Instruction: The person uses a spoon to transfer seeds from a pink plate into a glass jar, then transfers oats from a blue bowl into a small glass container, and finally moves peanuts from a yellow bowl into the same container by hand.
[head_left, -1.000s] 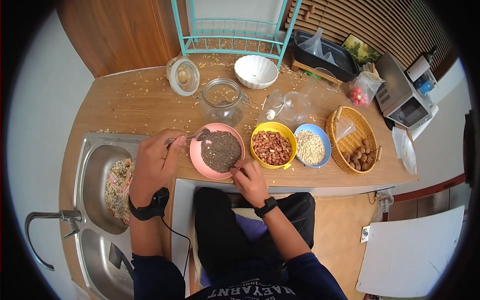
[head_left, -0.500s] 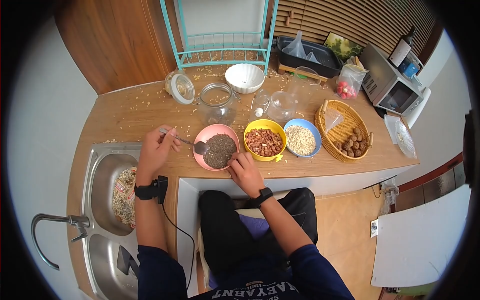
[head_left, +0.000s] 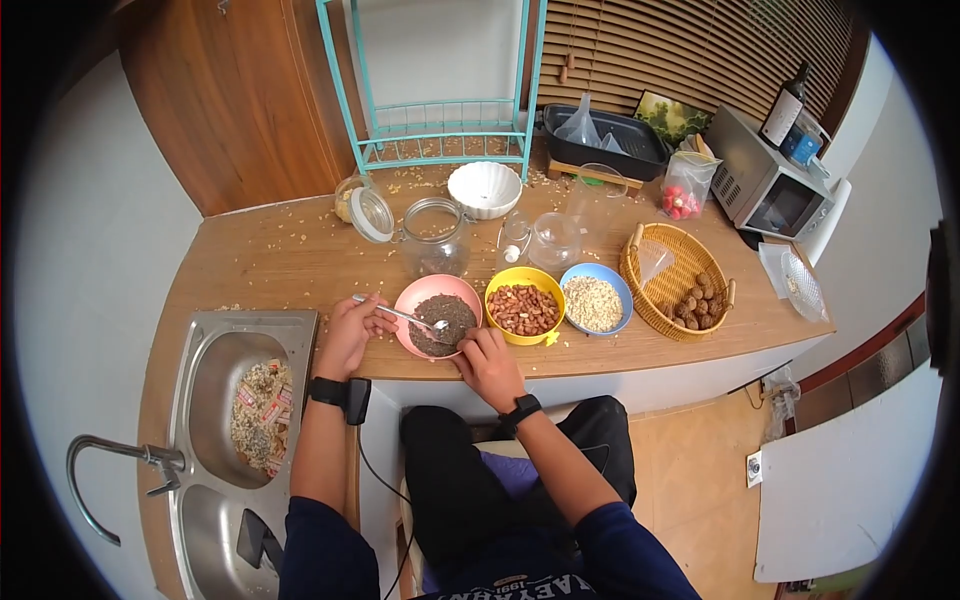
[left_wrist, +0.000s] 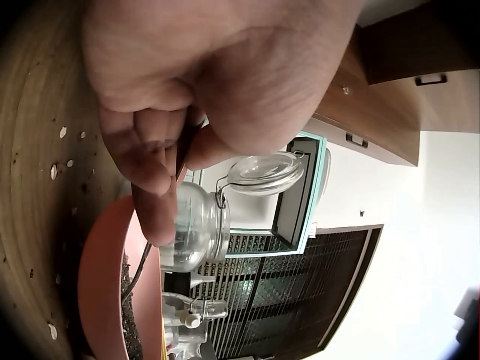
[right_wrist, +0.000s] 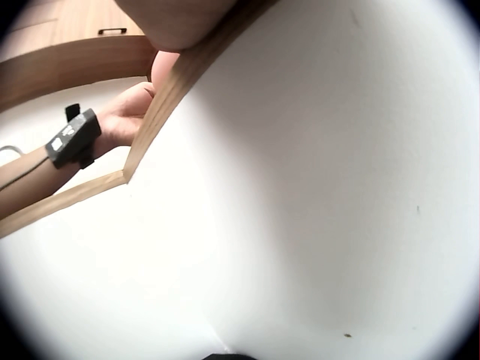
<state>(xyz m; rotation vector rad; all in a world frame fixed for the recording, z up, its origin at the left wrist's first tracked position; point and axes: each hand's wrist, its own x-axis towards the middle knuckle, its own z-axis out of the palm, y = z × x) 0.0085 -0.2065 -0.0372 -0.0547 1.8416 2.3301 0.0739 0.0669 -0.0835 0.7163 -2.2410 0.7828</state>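
Observation:
My left hand pinches the handle of a metal spoon at the left of the pink bowl. The spoon's bowl end lies at the small dark seeds inside it. In the left wrist view, the fingers close round the handle and the spoon dips over the rim. My right hand grips the pink bowl's near right rim with curled fingers. Only the heel of that hand shows in the right wrist view. Beside the pink bowl stands a yellow bowl of reddish-brown peanuts.
A blue bowl of oats and a wicker basket with walnuts stand to the right. Behind are an open glass jar, a glass bottle and a white fluted bowl. A sink lies at the left.
My left hand has shifted right, bringing the spoon from the pink bowl's left rim in over the seeds. My right hand keeps its place at the rim. The head view has tilted.

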